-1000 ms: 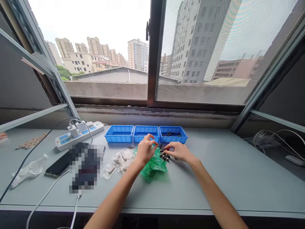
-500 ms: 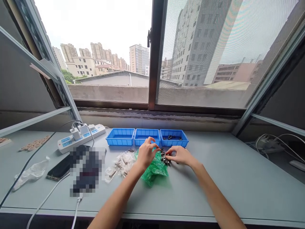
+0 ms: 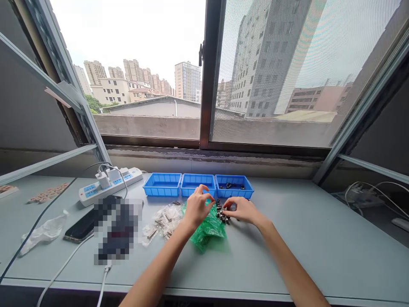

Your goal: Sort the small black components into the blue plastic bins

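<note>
My left hand (image 3: 198,205) hovers over a crumpled green plastic bag (image 3: 209,230), thumb and forefinger pinched together. What is between those fingertips, if anything, is too small to tell. Beside the bag lies a pile of small black-and-silver parts (image 3: 223,216). At its right side my right hand (image 3: 242,209) has its thumb and fingers closed at the parts, apparently on one of them. More such parts lie in the right blue bin (image 3: 234,193). Left of the bag are small clear packets (image 3: 164,219) with thin pieces inside.
A middle blue bin (image 3: 197,180) and a left blue bin (image 3: 162,191) stand in the same row. Further left are a white power strip (image 3: 110,187), a dark phone (image 3: 79,226), white cables (image 3: 102,285) and a crumpled clear bag (image 3: 44,232). A window rises behind.
The whole view has shifted very slightly. Both hands keep nearly the same pose and place by the green bag and the pile.
</note>
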### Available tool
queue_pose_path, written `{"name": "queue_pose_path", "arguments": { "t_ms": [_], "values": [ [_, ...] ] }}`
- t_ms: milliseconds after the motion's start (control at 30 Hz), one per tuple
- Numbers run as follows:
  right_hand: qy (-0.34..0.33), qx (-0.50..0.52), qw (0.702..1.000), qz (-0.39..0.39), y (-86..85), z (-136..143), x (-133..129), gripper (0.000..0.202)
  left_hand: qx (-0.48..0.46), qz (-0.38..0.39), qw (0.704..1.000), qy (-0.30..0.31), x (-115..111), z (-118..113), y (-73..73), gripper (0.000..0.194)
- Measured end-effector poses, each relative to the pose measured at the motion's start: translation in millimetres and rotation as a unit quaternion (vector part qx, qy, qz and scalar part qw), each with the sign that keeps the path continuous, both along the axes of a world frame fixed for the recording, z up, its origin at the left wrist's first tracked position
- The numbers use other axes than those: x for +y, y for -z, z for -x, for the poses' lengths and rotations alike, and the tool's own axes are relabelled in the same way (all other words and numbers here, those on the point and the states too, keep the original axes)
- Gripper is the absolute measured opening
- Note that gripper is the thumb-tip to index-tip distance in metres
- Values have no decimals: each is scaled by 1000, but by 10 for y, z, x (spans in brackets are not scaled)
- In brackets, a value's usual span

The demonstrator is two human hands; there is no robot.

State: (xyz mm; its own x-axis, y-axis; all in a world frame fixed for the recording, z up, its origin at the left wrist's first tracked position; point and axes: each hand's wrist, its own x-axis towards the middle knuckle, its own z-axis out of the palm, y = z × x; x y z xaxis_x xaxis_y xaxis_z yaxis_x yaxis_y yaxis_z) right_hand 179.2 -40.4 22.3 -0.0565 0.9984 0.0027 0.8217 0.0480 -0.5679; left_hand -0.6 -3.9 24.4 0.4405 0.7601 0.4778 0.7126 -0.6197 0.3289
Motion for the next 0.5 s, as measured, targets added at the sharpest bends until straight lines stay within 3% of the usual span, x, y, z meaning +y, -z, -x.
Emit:
{"name": "queue_pose_path", "arguments": {
  "t_ms": [500],
  "values": [
    [-8,33,999,7,12,48,16,18,-5,-10,1000,-4,-4,-19,18,14]
  ]
}}
